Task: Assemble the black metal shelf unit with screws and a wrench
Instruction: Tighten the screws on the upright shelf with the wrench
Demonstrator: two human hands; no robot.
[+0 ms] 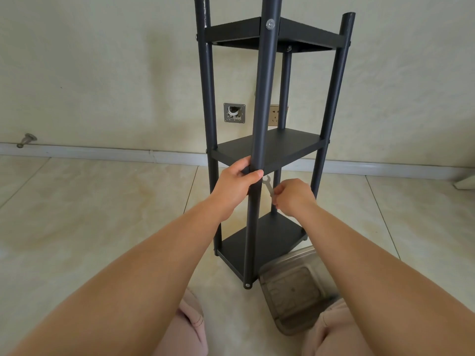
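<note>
The black metal shelf unit (pixel 272 147) stands upright on the tiled floor, with three shelves and four round posts. My left hand (pixel 236 185) grips the near post (pixel 262 98) at the level of the middle shelf. My right hand (pixel 291 196) pinches a small silver wrench (pixel 267 185), whose open jaw points up toward the near corner of the middle shelf, just right of the post. A silver screw head (pixel 270 24) shows on the near post at the top shelf, and another (pixel 247 285) at its foot.
A clear smoky plastic tray (pixel 293 289) lies on the floor by the shelf's near right corner, between my knees. Behind the shelf is a wall with an open socket box (pixel 234 113), a wall outlet (pixel 274 116) and a white skirting board (pixel 102 151).
</note>
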